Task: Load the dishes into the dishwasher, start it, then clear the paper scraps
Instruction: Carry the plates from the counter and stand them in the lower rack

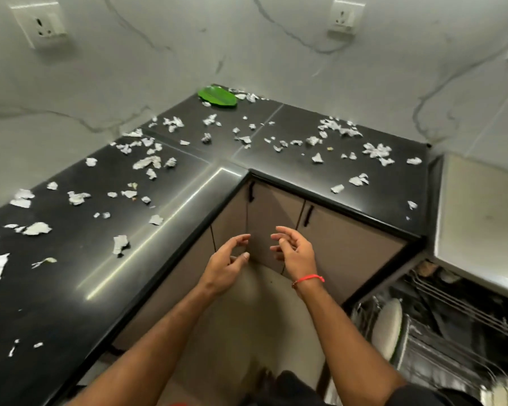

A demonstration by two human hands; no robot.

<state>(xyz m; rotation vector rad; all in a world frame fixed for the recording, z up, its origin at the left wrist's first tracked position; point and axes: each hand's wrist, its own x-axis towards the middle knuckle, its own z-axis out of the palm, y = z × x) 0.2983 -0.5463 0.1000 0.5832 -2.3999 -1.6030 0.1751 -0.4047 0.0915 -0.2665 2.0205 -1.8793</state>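
Note:
A green leaf-shaped plate [217, 97] lies in the far corner of the black L-shaped counter [71, 288]. Several torn white paper scraps [146, 163] are strewn over both wings of the counter. At the lower right the dishwasher [440, 332] stands open, with a white plate [387, 326] upright in its wire rack. My left hand [226, 265] and my right hand [294, 253] hover side by side in front of the corner cabinet, below the counter edge. Their fingers are loosely curled and they hold nothing. A red thread bracelet circles the right wrist.
Beige cabinet doors [276, 227] with black handles fill the inner corner under the counter. A pale appliance top [481, 218] sits to the right above the dishwasher. Two wall sockets [40, 23] are set in the marble backsplash. Tiled floor lies below my arms.

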